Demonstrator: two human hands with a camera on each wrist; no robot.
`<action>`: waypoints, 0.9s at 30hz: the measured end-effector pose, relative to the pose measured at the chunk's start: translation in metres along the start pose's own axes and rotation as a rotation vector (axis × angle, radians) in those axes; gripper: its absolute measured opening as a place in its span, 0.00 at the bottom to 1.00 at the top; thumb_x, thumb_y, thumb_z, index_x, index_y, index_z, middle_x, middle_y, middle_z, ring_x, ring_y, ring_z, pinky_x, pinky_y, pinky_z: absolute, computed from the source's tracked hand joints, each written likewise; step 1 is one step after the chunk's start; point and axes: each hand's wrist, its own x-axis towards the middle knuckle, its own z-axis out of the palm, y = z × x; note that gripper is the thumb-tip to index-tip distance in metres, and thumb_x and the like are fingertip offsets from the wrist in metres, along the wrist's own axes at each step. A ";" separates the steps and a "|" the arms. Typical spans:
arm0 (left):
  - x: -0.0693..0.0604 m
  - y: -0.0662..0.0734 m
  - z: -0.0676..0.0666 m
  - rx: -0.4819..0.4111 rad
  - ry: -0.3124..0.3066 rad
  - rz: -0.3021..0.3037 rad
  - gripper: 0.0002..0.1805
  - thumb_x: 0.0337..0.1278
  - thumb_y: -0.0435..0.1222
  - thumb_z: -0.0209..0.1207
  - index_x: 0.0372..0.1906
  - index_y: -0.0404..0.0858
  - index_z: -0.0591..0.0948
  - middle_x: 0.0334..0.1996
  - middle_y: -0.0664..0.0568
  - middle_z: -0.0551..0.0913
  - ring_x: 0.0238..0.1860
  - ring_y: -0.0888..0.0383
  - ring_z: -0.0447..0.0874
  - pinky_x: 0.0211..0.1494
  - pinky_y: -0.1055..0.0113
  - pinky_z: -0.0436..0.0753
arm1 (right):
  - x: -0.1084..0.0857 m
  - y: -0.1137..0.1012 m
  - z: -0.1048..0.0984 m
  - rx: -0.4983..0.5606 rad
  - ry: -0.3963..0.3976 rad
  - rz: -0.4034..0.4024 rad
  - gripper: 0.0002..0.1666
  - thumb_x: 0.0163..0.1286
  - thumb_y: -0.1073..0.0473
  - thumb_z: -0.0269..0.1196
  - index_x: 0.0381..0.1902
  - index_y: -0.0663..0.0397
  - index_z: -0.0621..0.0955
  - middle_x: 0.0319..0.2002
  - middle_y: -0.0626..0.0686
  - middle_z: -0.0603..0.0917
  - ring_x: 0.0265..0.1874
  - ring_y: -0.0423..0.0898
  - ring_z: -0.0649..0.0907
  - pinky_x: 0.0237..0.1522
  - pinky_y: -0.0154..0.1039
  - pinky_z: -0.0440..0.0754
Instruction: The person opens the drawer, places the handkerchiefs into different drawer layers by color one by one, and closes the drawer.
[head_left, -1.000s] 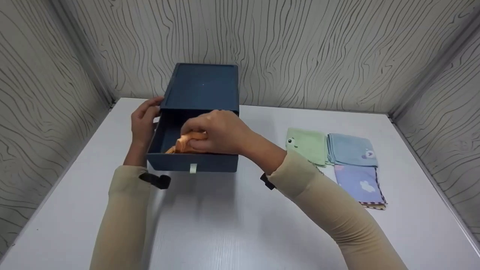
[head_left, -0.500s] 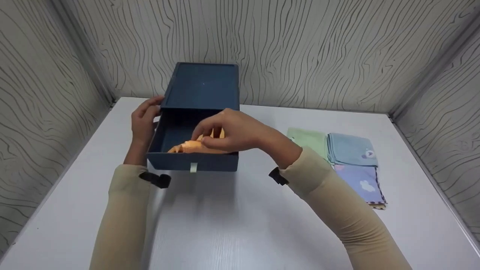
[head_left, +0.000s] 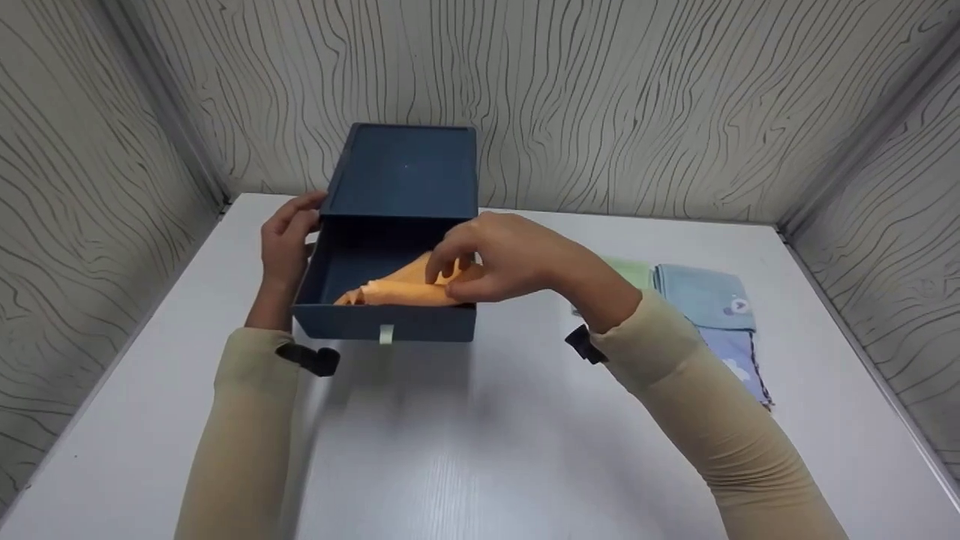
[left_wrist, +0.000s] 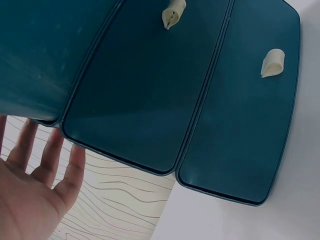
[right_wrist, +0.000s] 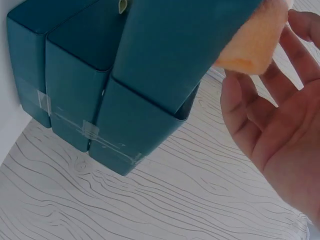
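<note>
A dark blue drawer unit (head_left: 405,169) stands at the back left of the table with its top drawer (head_left: 431,324) pulled out. Inside that drawer, along the front, lies an orange towel (head_left: 401,292), partly rolled or folded. My right hand (head_left: 517,259) pinches the towel's right end between thumb and fingers at the drawer's right side. In the right wrist view, part of the orange towel (right_wrist: 252,42) shows past the drawer's edge beside the fingers. My left hand (head_left: 283,244) rests against the unit's left side, its fingers fairly straight in the left wrist view.
On the right of the white table (head_left: 450,457) lie folded towels: a green one (head_left: 630,271), a blue one (head_left: 705,298) and a purple one (head_left: 731,349), partly hidden by my right arm. Patterned walls close off the back and sides. Lower drawers (left_wrist: 145,85) carry pale pull tabs.
My right hand has moved right within the drawer, from the towel's middle to its right end. The orange towel now lies more spread out. My left hand has stayed in place.
</note>
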 end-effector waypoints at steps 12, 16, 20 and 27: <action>0.002 -0.003 -0.004 -0.041 0.005 -0.014 0.17 0.64 0.33 0.50 0.54 0.32 0.81 0.40 0.62 0.85 0.34 0.65 0.82 0.31 0.72 0.84 | 0.013 -0.001 0.010 0.087 -0.025 -0.035 0.09 0.60 0.64 0.64 0.38 0.53 0.87 0.35 0.50 0.87 0.33 0.41 0.84 0.38 0.36 0.83; 0.001 -0.002 -0.004 -0.025 0.012 -0.011 0.17 0.65 0.33 0.50 0.54 0.33 0.81 0.40 0.62 0.85 0.34 0.65 0.83 0.31 0.73 0.84 | 0.018 0.002 0.014 0.050 -0.019 -0.074 0.08 0.59 0.65 0.64 0.34 0.53 0.88 0.30 0.48 0.87 0.28 0.39 0.80 0.32 0.31 0.78; 0.000 -0.002 -0.003 -0.019 0.008 -0.004 0.18 0.65 0.34 0.50 0.54 0.33 0.81 0.40 0.63 0.84 0.34 0.66 0.83 0.31 0.73 0.84 | 0.021 0.008 0.017 0.034 0.010 -0.100 0.08 0.58 0.64 0.64 0.33 0.51 0.88 0.28 0.46 0.86 0.26 0.40 0.76 0.29 0.32 0.74; -0.001 0.000 0.000 -0.024 -0.002 -0.007 0.17 0.65 0.33 0.50 0.53 0.34 0.82 0.40 0.62 0.84 0.34 0.65 0.82 0.31 0.73 0.84 | 0.023 0.021 0.021 -0.015 0.109 -0.095 0.08 0.59 0.67 0.63 0.32 0.52 0.88 0.29 0.47 0.87 0.31 0.44 0.79 0.38 0.38 0.78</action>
